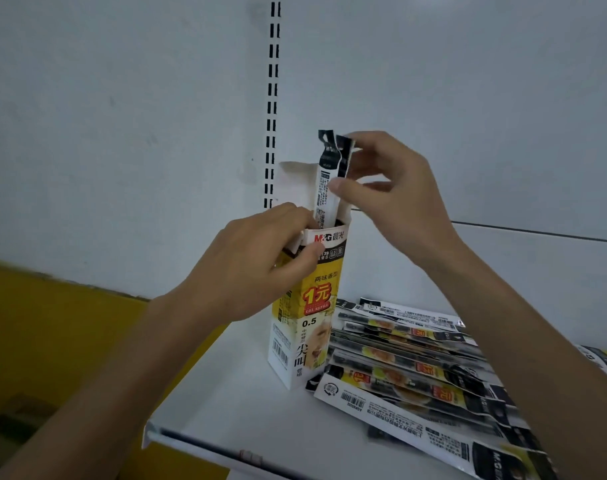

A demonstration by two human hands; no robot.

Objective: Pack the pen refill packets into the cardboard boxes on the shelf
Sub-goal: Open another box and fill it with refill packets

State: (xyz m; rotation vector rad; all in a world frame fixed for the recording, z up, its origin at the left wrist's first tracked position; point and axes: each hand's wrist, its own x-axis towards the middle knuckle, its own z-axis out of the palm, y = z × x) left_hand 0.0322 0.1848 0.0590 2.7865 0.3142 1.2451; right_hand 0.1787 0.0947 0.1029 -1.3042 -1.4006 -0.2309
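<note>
A tall yellow and white cardboard box (309, 327) stands upright on the white shelf (246, 403), its top flap open. My left hand (260, 268) grips the box near its upper rim. My right hand (378, 188) pinches two narrow pen refill packets (329, 174) that stand with their lower ends inside the box's opening and their black tops sticking out. A heap of several more refill packets (413, 368) lies flat on the shelf to the right of the box.
The shelf's white back panel with a slotted upright (272, 98) rises behind the box. The shelf's front edge (205, 448) runs along the bottom. A yellow surface (46, 327) lies to the left, below shelf level. Another packet (603, 362) shows at the far right edge.
</note>
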